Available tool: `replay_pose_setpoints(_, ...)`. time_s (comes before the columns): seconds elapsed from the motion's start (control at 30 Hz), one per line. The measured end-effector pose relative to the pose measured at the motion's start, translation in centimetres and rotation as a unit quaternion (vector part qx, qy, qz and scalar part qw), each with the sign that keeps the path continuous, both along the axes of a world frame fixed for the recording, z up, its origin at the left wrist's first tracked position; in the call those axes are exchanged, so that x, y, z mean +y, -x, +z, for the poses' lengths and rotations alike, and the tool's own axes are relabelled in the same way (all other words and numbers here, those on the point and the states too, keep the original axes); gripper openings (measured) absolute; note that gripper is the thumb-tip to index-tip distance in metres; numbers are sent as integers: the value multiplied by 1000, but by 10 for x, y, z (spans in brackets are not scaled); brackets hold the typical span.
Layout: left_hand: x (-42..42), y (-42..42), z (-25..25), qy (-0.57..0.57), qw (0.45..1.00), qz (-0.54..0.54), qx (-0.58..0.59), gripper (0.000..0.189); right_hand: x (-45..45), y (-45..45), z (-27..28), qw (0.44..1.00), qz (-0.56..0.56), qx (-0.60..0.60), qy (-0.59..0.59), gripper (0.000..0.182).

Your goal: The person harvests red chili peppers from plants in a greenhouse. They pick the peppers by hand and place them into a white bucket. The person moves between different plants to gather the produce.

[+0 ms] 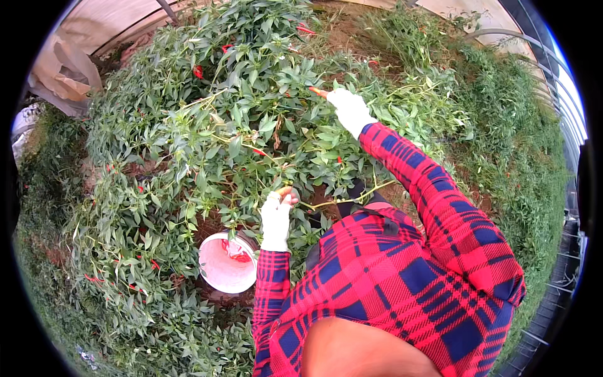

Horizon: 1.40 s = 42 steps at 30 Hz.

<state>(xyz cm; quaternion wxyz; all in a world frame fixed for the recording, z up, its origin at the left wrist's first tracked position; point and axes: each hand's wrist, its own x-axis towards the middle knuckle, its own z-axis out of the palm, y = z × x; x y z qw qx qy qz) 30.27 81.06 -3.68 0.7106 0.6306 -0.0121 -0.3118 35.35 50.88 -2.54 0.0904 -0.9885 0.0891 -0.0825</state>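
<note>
My left hand (276,220), in a white glove with bare fingertips, is among the leaves of a chili pepper plant (235,146), its fingers bent. Whether they grip a stem or a pepper is unclear. Farther out, my right hand (351,110), also white-gloved, reaches over the foliage. A slim orange-red tip (319,92) shows at its fingers; I cannot tell whether it is a pepper or a bare finger. Below and left of my left hand stands a white bucket (216,266), with red peppers (239,257) visible inside.
Red chili peppers (198,71) hang among the leaves, several more at lower left (154,265). A bent stem (330,203) crosses before my body. Curved greenhouse hoops (513,33) run along the right. Plastic sheeting (66,75) hangs at upper left.
</note>
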Motion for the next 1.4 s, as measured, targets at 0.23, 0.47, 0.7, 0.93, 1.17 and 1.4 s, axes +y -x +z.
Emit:
replay_pose_setpoints(0.23, 1, 5, 2, -64, 997, 23, 24, 20, -6, -40, -2, 989, 106, 31, -102, 36)
replay_pose_setpoints(0.47, -59, -41, 18, -42, 997, -39, -51, 21, 4, -60, 22, 974, 159, 28, -158, 23)
replay_pose_setpoints(0.7, -111, -41, -18, -92, 963, -174, -181, 19, -1, -78, 8, 967, 60, -2, -246, 24)
replay_pose_setpoints(0.93, -140, -31, -17, -106, 947, -248, -177, 19, -29, -86, -5, 727, -78, 134, -669, 24)
replay_pose_setpoints(1.17, -125, -63, -3, -85, 987, -101, -86, 18, -59, -17, 85, 590, -41, -28, -806, 22)
replay_pose_setpoints(1.4, -118, -14, 4, -83, 830, -537, -123, 23, -18, 173, 72, 757, -74, 398, -513, 17)
